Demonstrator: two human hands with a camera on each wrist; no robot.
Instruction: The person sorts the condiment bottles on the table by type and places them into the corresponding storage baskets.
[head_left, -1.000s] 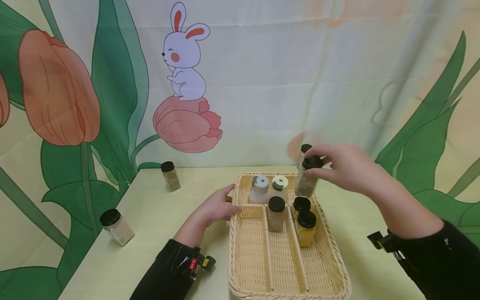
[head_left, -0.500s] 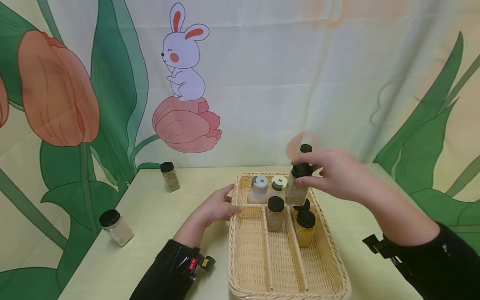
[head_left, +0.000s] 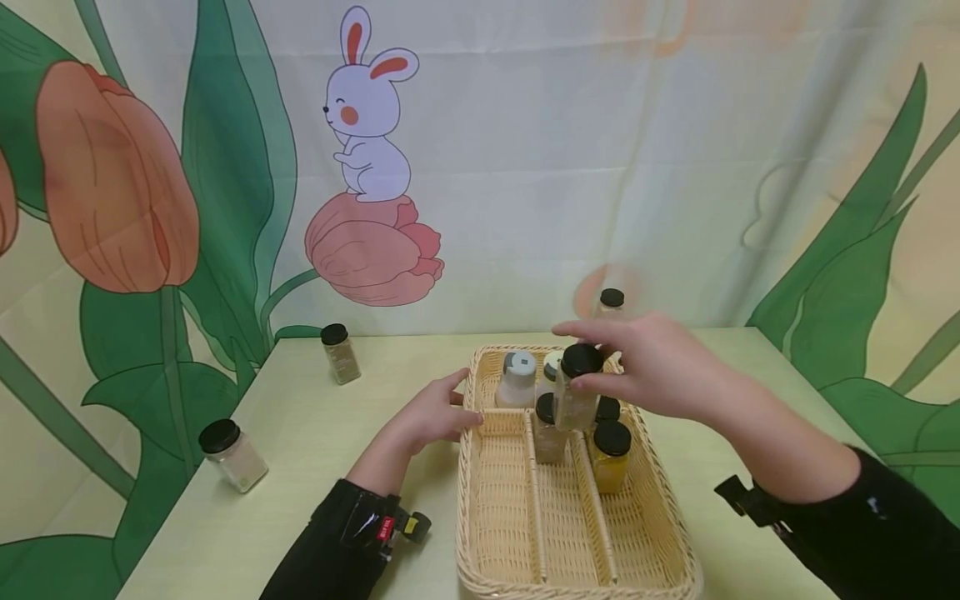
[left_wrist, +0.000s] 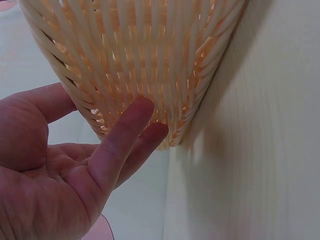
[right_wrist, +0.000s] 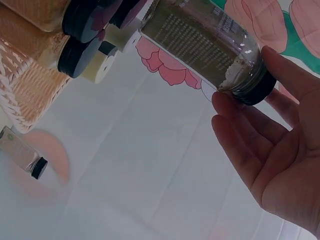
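My right hand [head_left: 652,367] pinches a black-lidded spice jar [head_left: 576,400] near its lid, above the woven basket [head_left: 495,492]. In the right wrist view this held jar [right_wrist: 205,45] shows a printed label, with thumb and fingers about its lid. My left hand [head_left: 429,414] rests on the basket's left rim; in the left wrist view its fingers [left_wrist: 122,135] lie by the woven wall. Inside the basket, a grey-topped bottle [head_left: 517,379] and a partly hidden pale-lidded bottle [head_left: 551,367] stand at the back. A brownish jar [head_left: 550,442] and a yellow jar [head_left: 611,458] stand in front.
Two black-lidded jars, one near [head_left: 236,457] and one farther back [head_left: 341,354], stand on the table's left side. Another jar [head_left: 612,300] stands behind the basket, partly hidden by my right hand. A printed cloth [head_left: 510,167] hangs behind the table.
My right hand has carried the spice jar left and toward me, from the basket's back right corner to above its middle. My left hand has stayed on the rim.
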